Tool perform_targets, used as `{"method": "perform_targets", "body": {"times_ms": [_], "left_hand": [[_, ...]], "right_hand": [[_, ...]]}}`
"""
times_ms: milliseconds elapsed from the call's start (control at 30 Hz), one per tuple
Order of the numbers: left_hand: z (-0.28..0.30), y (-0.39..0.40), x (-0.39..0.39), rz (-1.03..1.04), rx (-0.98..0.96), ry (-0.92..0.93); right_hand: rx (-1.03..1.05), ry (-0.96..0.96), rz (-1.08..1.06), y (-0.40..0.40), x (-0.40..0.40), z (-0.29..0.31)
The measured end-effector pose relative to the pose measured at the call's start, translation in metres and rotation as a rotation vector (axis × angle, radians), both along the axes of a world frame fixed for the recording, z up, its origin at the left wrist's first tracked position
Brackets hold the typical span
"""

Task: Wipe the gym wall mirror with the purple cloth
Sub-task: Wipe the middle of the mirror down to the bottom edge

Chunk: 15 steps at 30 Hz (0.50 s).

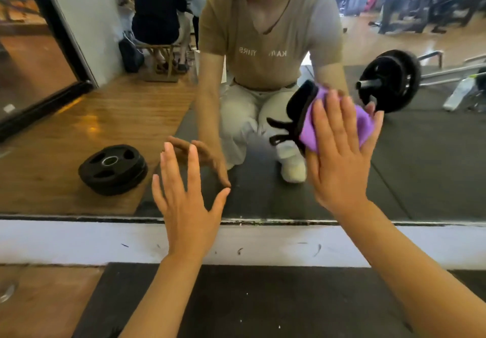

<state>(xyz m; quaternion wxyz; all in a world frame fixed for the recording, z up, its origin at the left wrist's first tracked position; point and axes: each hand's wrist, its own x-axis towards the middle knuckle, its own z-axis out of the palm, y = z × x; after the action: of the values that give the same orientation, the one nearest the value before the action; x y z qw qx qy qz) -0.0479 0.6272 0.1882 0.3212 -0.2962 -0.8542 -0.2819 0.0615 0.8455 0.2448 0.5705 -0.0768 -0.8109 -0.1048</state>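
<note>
The wall mirror (420,166) fills the upper view, its bottom edge just above a white wall strip. My right hand (339,153) lies flat with straight fingers on the purple cloth (364,124), pressing it against the glass low on the right. The cloth has a black edge that sticks out to the left of the hand. My left hand (184,203) is spread flat with fingers apart on the mirror, lower left of the cloth, and holds nothing. My own crouching reflection shows behind both hands.
A white baseboard strip (65,243) runs under the mirror, with a black floor mat (249,301) and wooden floor below. Reflected in the glass are stacked weight plates (113,169), a loaded barbell (391,80), gym machines and seated people.
</note>
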Motion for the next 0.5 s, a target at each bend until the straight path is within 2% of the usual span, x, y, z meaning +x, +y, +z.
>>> {"method": "perform_targets", "body": {"times_ms": [100,167,233,367,433,500], "left_hand": [[-0.001,-0.009,-0.008,0.013,-0.017,-0.003],[-0.005,-0.017,-0.017,-0.004,-0.049,0.028],[-0.009,-0.023,-0.025,-0.038,-0.077,0.071],[-0.014,-0.035,-0.034,-0.041,-0.086,0.086],[-0.016,-0.04,-0.035,-0.016,-0.073,0.068],[-0.017,-0.048,-0.039,0.023,-0.043,0.023]], "right_hand": [[-0.105,0.234,-0.057,-0.01,-0.024,0.014],[-0.07,0.255,-0.074,-0.016,-0.034,-0.002],[0.049,0.094,-0.042,-0.019,-0.037,-0.037],[0.47,-0.513,0.054,-0.021,-0.022,-0.133],[0.539,-0.633,0.069,-0.02,-0.016,-0.151],[0.545,-0.666,0.067,-0.016,-0.015,-0.146]]}}
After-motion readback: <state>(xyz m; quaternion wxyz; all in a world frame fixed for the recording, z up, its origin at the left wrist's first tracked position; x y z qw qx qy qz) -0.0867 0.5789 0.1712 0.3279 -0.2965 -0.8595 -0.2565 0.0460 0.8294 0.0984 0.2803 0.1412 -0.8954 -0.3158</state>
